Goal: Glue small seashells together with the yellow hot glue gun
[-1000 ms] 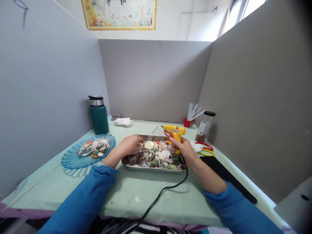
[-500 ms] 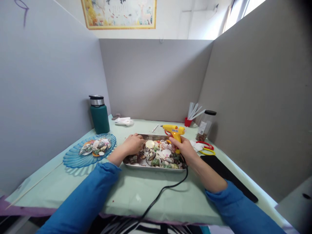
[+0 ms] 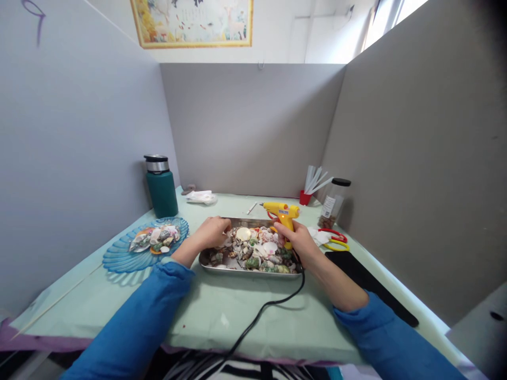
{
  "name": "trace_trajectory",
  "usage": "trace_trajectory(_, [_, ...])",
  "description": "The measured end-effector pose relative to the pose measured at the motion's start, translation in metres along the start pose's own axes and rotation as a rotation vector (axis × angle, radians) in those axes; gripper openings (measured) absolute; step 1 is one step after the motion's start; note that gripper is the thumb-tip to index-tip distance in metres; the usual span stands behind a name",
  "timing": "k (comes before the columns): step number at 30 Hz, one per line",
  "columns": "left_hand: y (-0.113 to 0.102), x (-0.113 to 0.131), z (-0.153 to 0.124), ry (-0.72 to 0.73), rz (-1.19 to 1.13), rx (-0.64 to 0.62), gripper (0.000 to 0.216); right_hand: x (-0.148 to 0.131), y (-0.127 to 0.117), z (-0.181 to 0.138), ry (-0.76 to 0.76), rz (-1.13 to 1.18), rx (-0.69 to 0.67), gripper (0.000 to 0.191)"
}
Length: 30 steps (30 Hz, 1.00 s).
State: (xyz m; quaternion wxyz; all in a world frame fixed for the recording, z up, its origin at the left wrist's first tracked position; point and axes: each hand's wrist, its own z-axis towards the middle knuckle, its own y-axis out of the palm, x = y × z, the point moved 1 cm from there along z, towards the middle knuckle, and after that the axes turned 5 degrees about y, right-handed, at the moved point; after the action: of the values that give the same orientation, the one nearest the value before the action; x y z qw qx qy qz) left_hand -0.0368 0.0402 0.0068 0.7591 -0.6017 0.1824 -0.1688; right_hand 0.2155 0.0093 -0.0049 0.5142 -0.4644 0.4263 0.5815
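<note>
A yellow hot glue gun [image 3: 285,212] is gripped in my right hand [image 3: 298,238], its nozzle pointing left and a small orange light showing on it. Its black cord [image 3: 264,310] runs down over the table's front edge. Below the gun lies a shallow metal tray [image 3: 249,273] heaped with seashells [image 3: 259,252]. My left hand [image 3: 214,232] reaches over the tray's left back corner, fingers curled down among the shells; the fingertips are hidden, so I cannot tell what they pinch. On the left, a blue shell-shaped glass plate [image 3: 119,258] bears a cluster of glued-looking shells [image 3: 158,237].
A green bottle [image 3: 161,190] stands behind the plate. Toward the back right are a red cup [image 3: 304,198] of glue sticks, a clear jar [image 3: 331,206] with a black lid and red-and-yellow-handled scissors [image 3: 336,243]. A black mat [image 3: 368,285] lies at right. Grey partitions [image 3: 253,126] enclose the table.
My left hand has drawn back slightly to the left, its fingers curling more over the tray's corner. The right hand and glue gun stay almost where they were.
</note>
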Motion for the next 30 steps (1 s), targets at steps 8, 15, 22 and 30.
trace_trajectory(8, [-0.024,-0.015,-0.009,-0.003,-0.141,0.010,0.019,0.003,-0.001,0.001,-0.006,0.015,-0.001,0.034])
trace_trajectory(15, [-0.015,-0.012,-0.013,-0.003,0.098,-0.085,0.028,0.006,-0.003,0.002,-0.009,0.018,-0.013,0.035])
trace_trajectory(22, [-0.005,-0.010,-0.010,0.015,0.069,-0.050,0.028,0.003,-0.002,0.001,-0.006,0.007,-0.002,0.033])
trace_trajectory(30, [-0.013,-0.010,-0.006,-0.092,-0.071,0.110,0.028,-0.001,0.001,0.000,0.003,-0.031,0.006,0.036])
